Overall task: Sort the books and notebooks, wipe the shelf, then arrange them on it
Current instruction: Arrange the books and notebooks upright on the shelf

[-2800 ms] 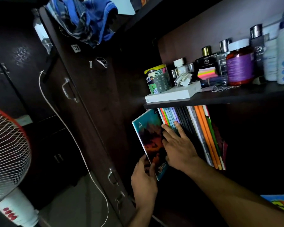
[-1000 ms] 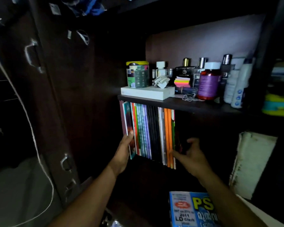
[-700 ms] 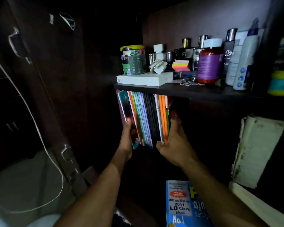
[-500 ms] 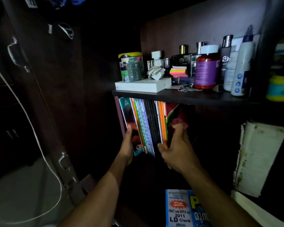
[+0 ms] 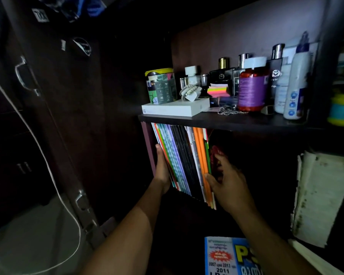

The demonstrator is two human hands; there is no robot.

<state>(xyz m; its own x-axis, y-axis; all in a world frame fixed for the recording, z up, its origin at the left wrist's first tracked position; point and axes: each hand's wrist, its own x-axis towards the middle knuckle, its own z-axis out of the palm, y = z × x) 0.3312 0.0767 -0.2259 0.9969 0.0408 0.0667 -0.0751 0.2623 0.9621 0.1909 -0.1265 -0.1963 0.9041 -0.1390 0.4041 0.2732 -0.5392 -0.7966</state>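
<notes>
A row of thin notebooks (image 5: 184, 155) stands upright in the dark lower compartment under a dark shelf board (image 5: 226, 121), leaning slightly left. My left hand (image 5: 162, 169) lies flat with straight fingers against the row's left face. My right hand (image 5: 229, 181) presses the right end of the row, thumb at the orange spines and fingers on a red-patterned cover (image 5: 215, 155). A blue and yellow exam book (image 5: 228, 257) lies below at the bottom edge.
On the shelf board sit a white box (image 5: 175, 109), a patterned tin (image 5: 161, 86), a red bottle (image 5: 251, 88), perfume bottles and white bottles (image 5: 295, 80). A wardrobe door (image 5: 54, 108) with handles and a white cord (image 5: 38, 147) stands left. Worn papers (image 5: 324, 197) lean at right.
The teal-covered notebook that stuck out at the left is now pushed in flush. Both hands have closed the row together, and the red-patterned cover at the right is pressed against it.
</notes>
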